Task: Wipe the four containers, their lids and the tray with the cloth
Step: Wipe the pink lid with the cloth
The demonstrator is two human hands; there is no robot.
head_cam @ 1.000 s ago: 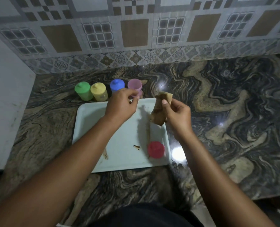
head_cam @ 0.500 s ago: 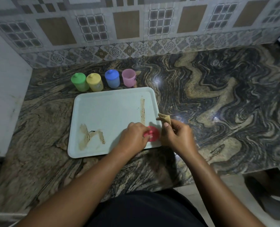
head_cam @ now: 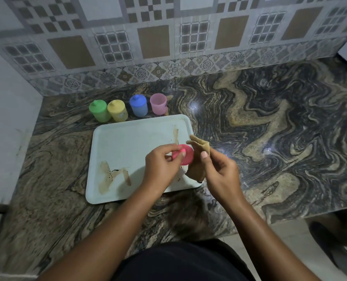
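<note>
Swirled dark-and-tan stone bench (head_cam: 270,138) fills most of the frame, w/ a patterned tile wall (head_cam: 168,37) across the top and a plain white wall at far left. Four small containers stand in a row on the bench, upper left of ctr, just behind the tray's far edge: green container (head_cam: 99,111) and yellow container (head_cam: 117,110) touching, then blue container (head_cam: 138,105), then pink container (head_cam: 158,104). Green, yellow and blue carry knobbed lids of their own colour; the pink one is open-topped.

White tray (head_cam: 128,138) lies flat left of ctr, w/ brown smears (head_cam: 111,175) at its lower left and a thin brown streak (head_cam: 176,134) near its right edge.

Left hand (head_cam: 160,167) is over the tray's lower right part, fingers (head_cam: 182,153) and thumb pinching the pink-red lid (head_cam: 187,157), which is tipped up toward the camera. Can't tell if the lid clears the tray.

Right hand (head_cam: 221,175) is just right of the lid, at the tray's right edge, fingers curled round the tan cloth (head_cam: 201,147), thumb pressed on it. Cloth pokes up above the hand and hangs below it, right beside the lid; contact btwn the two can't be made out.

Both forearms run in from the btm of the frame.
</note>
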